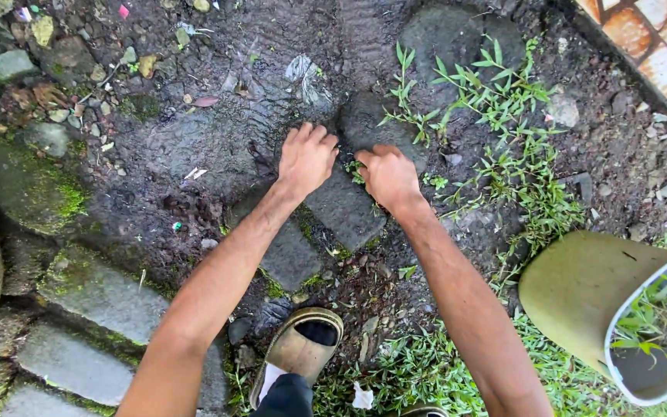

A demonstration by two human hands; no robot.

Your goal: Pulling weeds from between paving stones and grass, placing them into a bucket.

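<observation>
Both forearms run out of the bottom edge, so nothing above the elbows shows. The right hand point(388, 176) is curled into a knuckled fist, its fingertips tucked under and hidden; a small green weed sprig point(355, 171) pokes out at the thumb side, touching the hand, but whether the fingers actually pinch it cannot be made out. The left hand point(306, 157) lies palm down with fingers spread loose and released, pressed flat on the dark wet soil point(218, 131), holding nothing.

The sprig sits in the narrow gap between the two hands, at the upper edge of a flat grey paving stone point(345, 207) that lies under both wrists. More leafy green weeds point(503, 100) grow just right of the fist, trailing down toward an olive-green plastic bucket with a white rim point(580, 297); it lies tipped on its side and is cut off by the right edge, with pulled greenery visible inside its mouth.

Below, a tan open-toed sandal point(299, 351) covers a foot whose leg is mostly out of frame. Mossy grey cobbles point(102, 297) fill the lower left.
</observation>
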